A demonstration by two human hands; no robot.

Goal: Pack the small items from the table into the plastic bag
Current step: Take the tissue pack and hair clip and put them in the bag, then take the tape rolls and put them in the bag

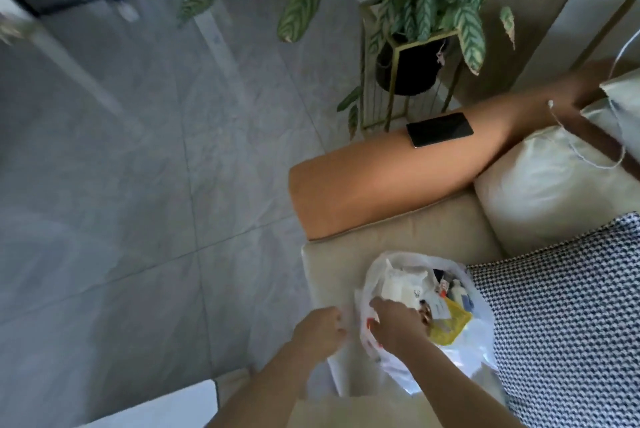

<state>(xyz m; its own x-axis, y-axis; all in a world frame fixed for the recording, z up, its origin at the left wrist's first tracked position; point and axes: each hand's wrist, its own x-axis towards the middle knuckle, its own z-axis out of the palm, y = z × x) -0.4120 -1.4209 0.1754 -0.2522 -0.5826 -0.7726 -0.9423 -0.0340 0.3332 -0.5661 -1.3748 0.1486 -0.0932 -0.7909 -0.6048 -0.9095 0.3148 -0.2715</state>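
the plastic bag [460,355] sits on the sofa seat [415,230], already holding small items [446,299], so packing looks nearly done. the left hand [320,329] pinches the bag's near edge; the right hand [394,325] curls on the rim beside it, perhaps gripping something small, though blur hides it. next, both hands should draw the mouth open or gather it closed.

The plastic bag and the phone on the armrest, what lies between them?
In the head view, between the plastic bag and the phone lie only bare beige sofa cushion and the orange armrest itself.
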